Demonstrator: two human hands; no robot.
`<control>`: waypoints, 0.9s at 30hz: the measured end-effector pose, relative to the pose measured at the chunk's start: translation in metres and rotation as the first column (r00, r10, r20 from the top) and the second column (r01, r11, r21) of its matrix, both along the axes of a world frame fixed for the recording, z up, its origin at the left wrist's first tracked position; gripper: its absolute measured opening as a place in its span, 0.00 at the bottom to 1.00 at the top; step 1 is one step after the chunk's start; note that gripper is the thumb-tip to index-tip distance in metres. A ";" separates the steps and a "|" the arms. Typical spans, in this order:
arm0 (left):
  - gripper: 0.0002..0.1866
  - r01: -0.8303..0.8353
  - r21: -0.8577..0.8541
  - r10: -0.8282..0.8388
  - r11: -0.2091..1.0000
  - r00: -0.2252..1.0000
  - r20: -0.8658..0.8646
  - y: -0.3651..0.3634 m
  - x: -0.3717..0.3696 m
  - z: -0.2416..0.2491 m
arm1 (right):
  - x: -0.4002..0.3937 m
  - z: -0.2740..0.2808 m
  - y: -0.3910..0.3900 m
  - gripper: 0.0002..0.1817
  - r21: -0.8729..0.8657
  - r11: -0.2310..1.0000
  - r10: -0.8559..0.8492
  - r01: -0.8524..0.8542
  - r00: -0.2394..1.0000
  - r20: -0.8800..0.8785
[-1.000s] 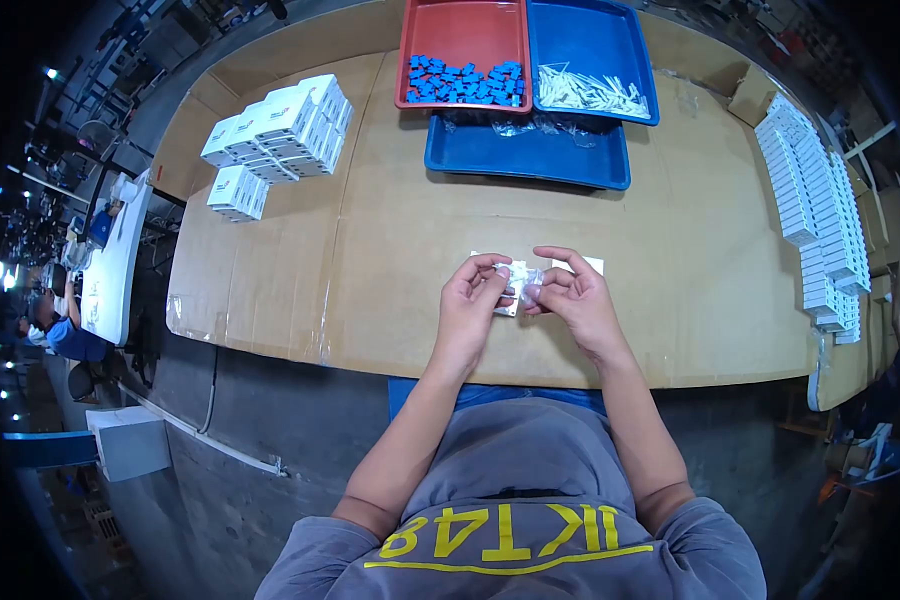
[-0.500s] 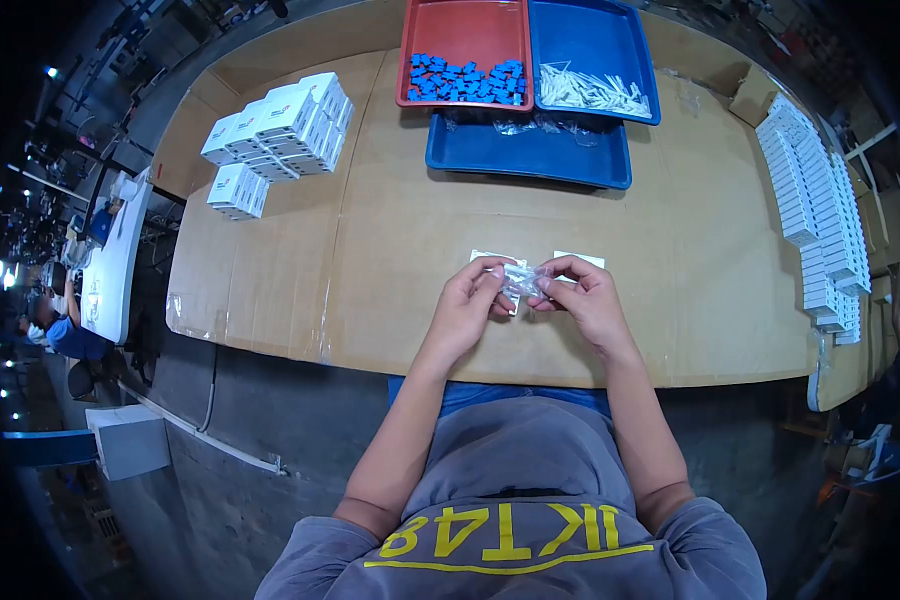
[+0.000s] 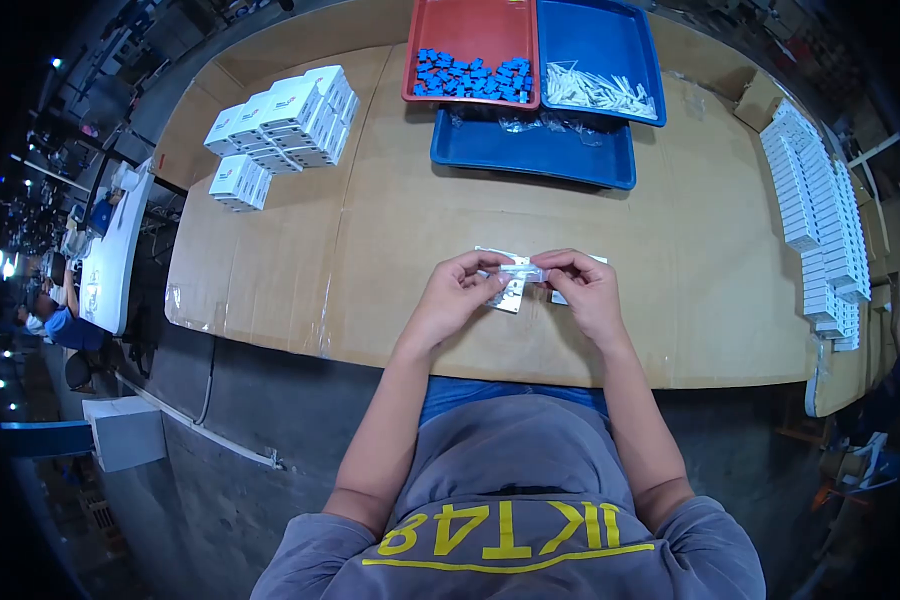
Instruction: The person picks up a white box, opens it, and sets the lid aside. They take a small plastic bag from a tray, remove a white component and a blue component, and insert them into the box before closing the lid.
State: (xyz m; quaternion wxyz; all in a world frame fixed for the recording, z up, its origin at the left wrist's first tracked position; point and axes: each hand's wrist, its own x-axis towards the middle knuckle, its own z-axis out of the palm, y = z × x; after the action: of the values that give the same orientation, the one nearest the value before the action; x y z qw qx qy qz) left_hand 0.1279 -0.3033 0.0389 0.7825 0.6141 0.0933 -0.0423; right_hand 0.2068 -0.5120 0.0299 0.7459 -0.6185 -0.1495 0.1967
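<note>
A small clear plastic bag [image 3: 522, 272] with something white in it is stretched between my two hands. My left hand [image 3: 458, 292] pinches its left end, and my right hand [image 3: 584, 290] pinches its right end. Beneath my left fingers lies a white piece [image 3: 507, 298] with dark marks, flat on the cardboard-covered table [image 3: 390, 270]. Another white flat piece [image 3: 558, 297] is partly hidden under my right hand.
Beyond my hands are a red tray [image 3: 475, 30] of blue parts, a blue tray [image 3: 600, 35] of white sticks and a lower blue tray [image 3: 530, 155]. White boxes [image 3: 290, 110] are stacked left, more [image 3: 820, 210] right. A person [image 3: 70, 325] is far left.
The bag is now narrower and straighter between my fingers. My left hand has shifted slightly left and down, showing more of the white piece beneath.
</note>
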 end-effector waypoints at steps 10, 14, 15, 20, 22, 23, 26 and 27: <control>0.12 0.012 0.708 -0.168 0.706 0.974 0.150 0.032 0.003 -0.006 | -0.003 -0.017 0.011 0.09 -0.398 0.914 0.198 0.084 0.763 0.616; 0.11 -0.035 0.820 -0.169 0.571 0.973 0.159 0.030 -0.002 -0.010 | -0.003 -0.021 0.013 0.09 -0.438 0.882 0.248 0.175 0.617 0.747; 0.10 -0.046 0.834 -0.162 0.549 0.974 0.160 0.029 -0.003 -0.011 | -0.004 -0.021 0.014 0.08 -0.443 0.877 0.259 0.186 0.593 0.762; 0.09 -0.123 0.874 -0.187 0.471 0.954 0.235 0.026 -0.005 -0.011 | -0.009 -0.013 0.014 0.08 -0.473 0.867 0.299 0.159 0.593 0.747; 0.08 -0.134 0.879 -0.191 0.458 0.951 0.244 0.026 -0.005 -0.010 | -0.010 -0.010 0.014 0.08 -0.482 0.861 0.309 0.163 0.585 0.750; 0.08 -0.138 0.878 -0.190 0.459 0.950 0.249 0.026 -0.005 -0.010 | -0.010 -0.008 0.013 0.07 -0.486 0.859 0.311 0.161 0.589 0.745; 0.09 -0.164 0.882 -0.188 0.442 0.944 0.270 0.025 -0.005 -0.012 | -0.013 -0.005 0.015 0.05 -0.505 0.844 0.311 0.181 0.602 0.736; 0.09 -0.176 0.884 -0.188 0.432 0.942 0.279 0.025 -0.005 -0.013 | -0.014 -0.004 0.016 0.05 -0.512 0.837 0.309 0.193 0.605 0.734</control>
State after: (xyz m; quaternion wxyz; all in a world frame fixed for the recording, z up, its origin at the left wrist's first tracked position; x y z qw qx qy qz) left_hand 0.1230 -0.2784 0.0261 0.3371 0.9335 -0.0360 0.1166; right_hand 0.1933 -0.4959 0.0256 0.3857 -0.8190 -0.4230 -0.0389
